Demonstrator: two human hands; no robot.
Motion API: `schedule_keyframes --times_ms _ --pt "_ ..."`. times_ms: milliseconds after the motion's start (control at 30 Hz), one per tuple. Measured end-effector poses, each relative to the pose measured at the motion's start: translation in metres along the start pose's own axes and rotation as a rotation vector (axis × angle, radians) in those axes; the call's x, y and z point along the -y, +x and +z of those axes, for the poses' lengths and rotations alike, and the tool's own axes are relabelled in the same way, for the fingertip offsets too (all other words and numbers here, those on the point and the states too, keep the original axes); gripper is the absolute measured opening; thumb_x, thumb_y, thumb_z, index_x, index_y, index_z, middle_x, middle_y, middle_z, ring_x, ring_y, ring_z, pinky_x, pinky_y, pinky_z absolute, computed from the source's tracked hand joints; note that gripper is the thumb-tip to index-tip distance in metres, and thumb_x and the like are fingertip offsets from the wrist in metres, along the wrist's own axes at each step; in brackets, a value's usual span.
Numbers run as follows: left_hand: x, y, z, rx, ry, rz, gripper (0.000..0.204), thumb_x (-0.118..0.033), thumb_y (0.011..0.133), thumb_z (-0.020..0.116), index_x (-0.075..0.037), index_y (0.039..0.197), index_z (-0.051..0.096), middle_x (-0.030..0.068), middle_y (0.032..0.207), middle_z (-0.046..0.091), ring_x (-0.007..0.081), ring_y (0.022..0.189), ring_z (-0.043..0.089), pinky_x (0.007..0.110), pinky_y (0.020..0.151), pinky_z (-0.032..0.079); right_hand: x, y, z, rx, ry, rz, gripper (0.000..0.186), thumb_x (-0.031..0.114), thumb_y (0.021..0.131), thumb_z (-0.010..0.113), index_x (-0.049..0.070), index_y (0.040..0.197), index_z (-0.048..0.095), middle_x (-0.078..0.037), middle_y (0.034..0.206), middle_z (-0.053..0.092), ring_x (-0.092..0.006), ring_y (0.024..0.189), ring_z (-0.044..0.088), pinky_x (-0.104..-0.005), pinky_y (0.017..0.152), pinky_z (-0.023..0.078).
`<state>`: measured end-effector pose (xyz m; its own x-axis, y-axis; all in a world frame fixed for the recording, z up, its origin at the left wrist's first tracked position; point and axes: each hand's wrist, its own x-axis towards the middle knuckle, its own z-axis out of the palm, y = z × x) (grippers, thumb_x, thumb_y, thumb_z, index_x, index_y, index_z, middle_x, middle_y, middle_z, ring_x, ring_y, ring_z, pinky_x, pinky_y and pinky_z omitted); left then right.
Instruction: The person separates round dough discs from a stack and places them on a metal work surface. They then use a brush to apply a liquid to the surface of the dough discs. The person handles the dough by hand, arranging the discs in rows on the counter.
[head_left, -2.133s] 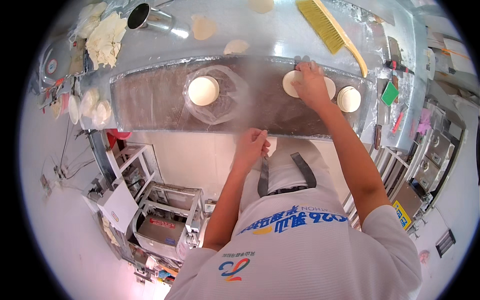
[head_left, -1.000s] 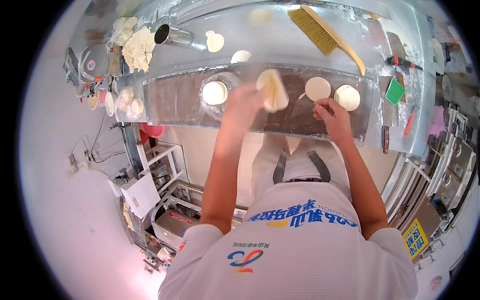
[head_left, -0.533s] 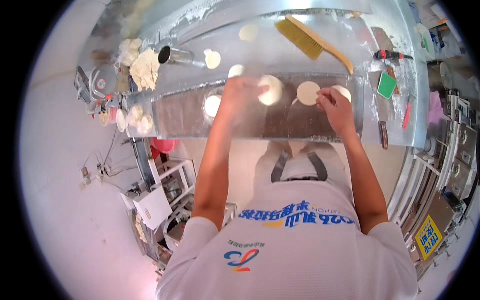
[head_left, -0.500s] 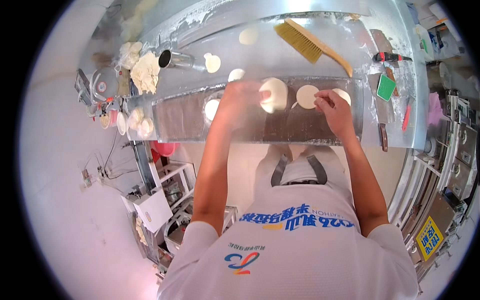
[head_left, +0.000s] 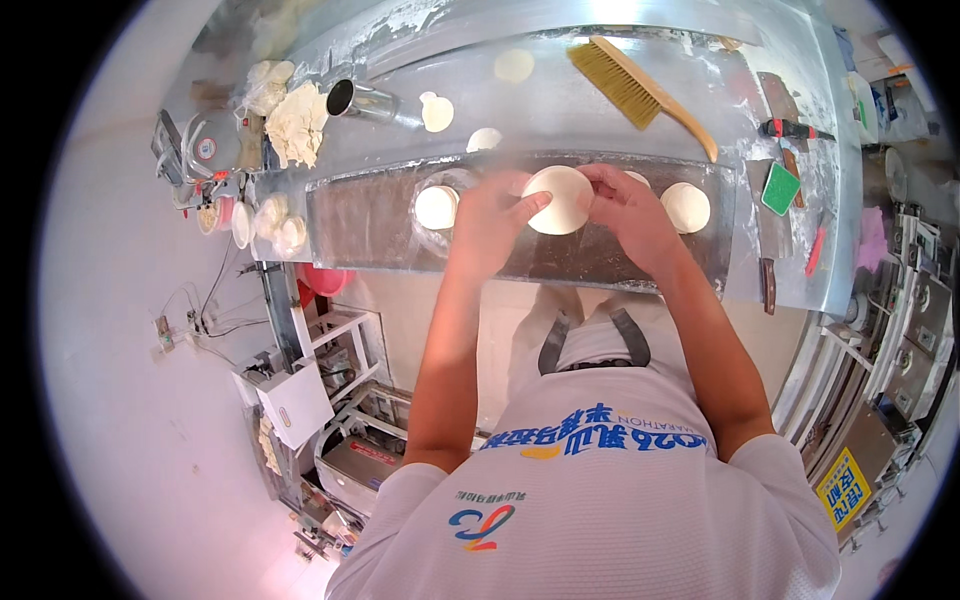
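A thin round dough wrapper is held up over the dark board between my two hands. My left hand grips its left edge, thumb on top. At its right edge, the fingers of my right hand are closed on it. Left of my left hand, a pale dough round lies on clear plastic. Another pile of dough rounds sits at the board's right. Part of a further round shows behind my right hand, mostly hidden.
Beyond the board are a metal cylinder, dough scraps and a wooden-handled brush. Crumpled dough and a scale stand at left. A green scraper and a knife lie at right.
My right hand has moved left from the round on the right to the wrapper in the middle. My left hand, blurred before, has steadied, and both hands now hold the wrapper.
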<state>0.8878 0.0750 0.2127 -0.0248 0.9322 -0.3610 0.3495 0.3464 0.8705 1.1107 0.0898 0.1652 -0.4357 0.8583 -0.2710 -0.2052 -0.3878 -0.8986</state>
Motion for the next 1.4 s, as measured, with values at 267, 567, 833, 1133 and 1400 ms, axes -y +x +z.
schedule_keyframes --times_ms 267,567,833,1133,1400 --pt "0.035 -0.023 0.000 -0.059 -0.593 -0.038 0.029 -0.026 0.109 0.066 -0.001 0.121 0.073 0.0042 0.110 0.075 0.0108 0.099 0.068 0.028 0.085 0.054 0.046 -0.009 0.013 0.001 -0.108 0.023 0.034 0.017 0.098 0.076 -0.002 0.126 0.072 -0.005 0.108 0.075 -0.0117 0.099 0.068 -0.0276 0.087 0.054" --pt "0.102 -0.047 0.014 -0.020 -0.382 -0.319 0.035 -0.028 0.107 0.063 0.004 0.118 0.073 0.0091 0.107 0.076 0.0156 0.097 0.071 0.031 0.089 0.056 0.080 0.032 -0.040 -0.208 -0.500 0.045 0.026 0.013 0.099 0.070 -0.005 0.117 0.075 -0.003 0.094 0.075 -0.0074 0.083 0.065 -0.0257 0.075 0.053" --pt "0.125 -0.041 0.049 0.108 -0.334 -0.329 0.029 -0.022 0.106 0.066 0.004 0.117 0.073 0.0103 0.105 0.077 0.0149 0.094 0.072 0.029 0.087 0.058 0.068 0.058 -0.070 -0.206 -0.717 0.044 0.019 0.005 0.094 0.071 -0.002 0.110 0.078 0.003 0.087 0.071 -0.0054 0.076 0.059 -0.0251 0.068 0.047" --pt "0.101 -0.004 0.085 0.293 -0.499 -0.270 0.026 -0.022 0.106 0.066 0.001 0.114 0.074 0.0085 0.103 0.077 0.0130 0.092 0.072 0.028 0.083 0.058 0.071 0.068 -0.067 -0.287 -1.079 0.029 0.018 0.010 0.092 0.079 0.001 0.107 0.082 -0.002 0.086 0.076 -0.0066 0.076 0.064 -0.0287 0.069 0.053" --pt "0.103 0.001 0.101 0.348 -0.454 -0.287 0.027 -0.023 0.105 0.066 0.001 0.113 0.074 0.0081 0.102 0.077 0.0140 0.092 0.072 0.029 0.083 0.058 0.094 0.029 -0.051 -0.252 -0.513 -0.017 0.023 0.011 0.094 0.073 -0.005 0.110 0.078 -0.003 0.089 0.076 -0.0080 0.079 0.065 -0.0259 0.073 0.052"
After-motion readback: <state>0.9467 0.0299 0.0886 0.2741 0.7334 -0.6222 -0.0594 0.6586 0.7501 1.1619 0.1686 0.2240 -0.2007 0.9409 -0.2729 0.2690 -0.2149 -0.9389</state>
